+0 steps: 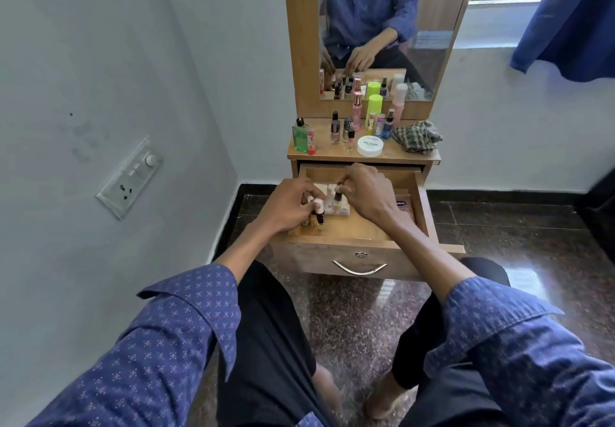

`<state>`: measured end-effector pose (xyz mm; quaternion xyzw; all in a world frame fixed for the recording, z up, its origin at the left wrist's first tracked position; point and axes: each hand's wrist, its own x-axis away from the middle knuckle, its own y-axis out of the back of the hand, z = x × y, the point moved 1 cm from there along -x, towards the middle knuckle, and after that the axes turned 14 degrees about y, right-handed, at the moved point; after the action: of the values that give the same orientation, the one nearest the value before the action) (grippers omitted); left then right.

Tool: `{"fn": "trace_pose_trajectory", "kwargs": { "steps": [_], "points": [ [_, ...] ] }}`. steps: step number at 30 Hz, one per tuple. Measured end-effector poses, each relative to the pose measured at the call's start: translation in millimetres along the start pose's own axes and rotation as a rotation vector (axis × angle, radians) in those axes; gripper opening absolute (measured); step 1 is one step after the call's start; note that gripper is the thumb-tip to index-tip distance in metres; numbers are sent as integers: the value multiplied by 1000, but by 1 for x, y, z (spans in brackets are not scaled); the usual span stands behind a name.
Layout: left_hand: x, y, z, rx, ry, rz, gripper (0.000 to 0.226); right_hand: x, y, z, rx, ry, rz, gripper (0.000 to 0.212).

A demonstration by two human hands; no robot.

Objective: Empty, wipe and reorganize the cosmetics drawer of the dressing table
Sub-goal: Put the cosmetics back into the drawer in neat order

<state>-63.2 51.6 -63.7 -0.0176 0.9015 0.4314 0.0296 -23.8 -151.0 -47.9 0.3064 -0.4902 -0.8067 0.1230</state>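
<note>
Pale walls are framing a wooden dressing table (362,155) whose drawer (372,232) is standing open. Left hand (286,205) is gripping small bottles (317,212); right hand (364,190) is pinching a nail-polish bottle (338,197). Judging by the bottles standing inside, reorganizing is underway; next is setting them upright.
</note>
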Motion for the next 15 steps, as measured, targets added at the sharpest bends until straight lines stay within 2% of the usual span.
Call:
{"fn": "trace_pose_trajectory", "kwargs": {
  "steps": [7, 15],
  "points": [
    [12, 3, 18, -57, 109, 24, 17, -3, -30, 14, 20, -22, 82, 6],
    [12, -5, 28, -133, 100, 8, 22, -1, -45, 18, 52, -50, 84, 5]
  ]
}}
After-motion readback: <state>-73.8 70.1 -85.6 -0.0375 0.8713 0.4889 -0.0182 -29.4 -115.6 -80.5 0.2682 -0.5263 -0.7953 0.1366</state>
